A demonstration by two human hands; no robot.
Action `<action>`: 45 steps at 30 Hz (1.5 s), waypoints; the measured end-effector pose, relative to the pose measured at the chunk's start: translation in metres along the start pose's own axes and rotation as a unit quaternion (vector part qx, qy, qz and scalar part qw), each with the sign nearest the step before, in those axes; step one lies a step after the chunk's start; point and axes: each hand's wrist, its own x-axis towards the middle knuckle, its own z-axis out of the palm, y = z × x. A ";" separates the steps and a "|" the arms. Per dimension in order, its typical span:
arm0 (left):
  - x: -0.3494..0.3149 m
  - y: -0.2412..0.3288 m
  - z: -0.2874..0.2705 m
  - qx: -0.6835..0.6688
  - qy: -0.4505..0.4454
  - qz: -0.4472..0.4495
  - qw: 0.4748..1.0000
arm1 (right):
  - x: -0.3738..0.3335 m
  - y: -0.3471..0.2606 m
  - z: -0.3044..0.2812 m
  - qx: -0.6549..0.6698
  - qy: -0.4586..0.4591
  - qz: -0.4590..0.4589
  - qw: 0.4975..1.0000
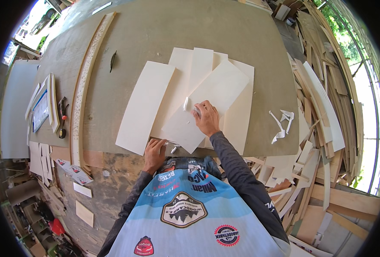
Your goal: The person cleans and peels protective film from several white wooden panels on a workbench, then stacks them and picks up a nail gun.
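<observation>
My right hand (207, 118) is closed over a small greyish-white piece (197, 111), too covered by the fingers to name, and presses it on a white board (215, 92). That board lies slanted on top of several other cream-white panels (145, 107), fanned out on the table. Beside the fingers a short white roll or strip (185, 103) rests on the same board. My left hand (155, 153) lies at the table's near edge by the lower panels, fingers loosely extended and holding nothing visible. Small white scraps (174, 148) are just right of its fingertips.
The big grey-brown table (155, 25) bears a long wooden strip (85, 85) on the left. Further left are a tape measure (62, 132) and a clipboard (40, 111). Torn white scraps (281, 125) lie at the right; wood offcuts (327, 77) pile beyond the table.
</observation>
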 end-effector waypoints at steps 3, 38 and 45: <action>-0.021 -0.010 -0.010 -0.018 -0.035 -0.058 0.998 | 0.000 0.003 0.014 -0.022 0.000 0.016 1.000; 0.032 0.015 -0.029 -0.331 0.229 -0.217 0.889 | -0.072 -0.109 0.000 0.553 -0.553 0.068 0.619; 0.062 0.057 0.012 0.008 0.024 -0.100 0.995 | -0.054 -0.032 -0.041 0.331 -0.130 0.155 0.922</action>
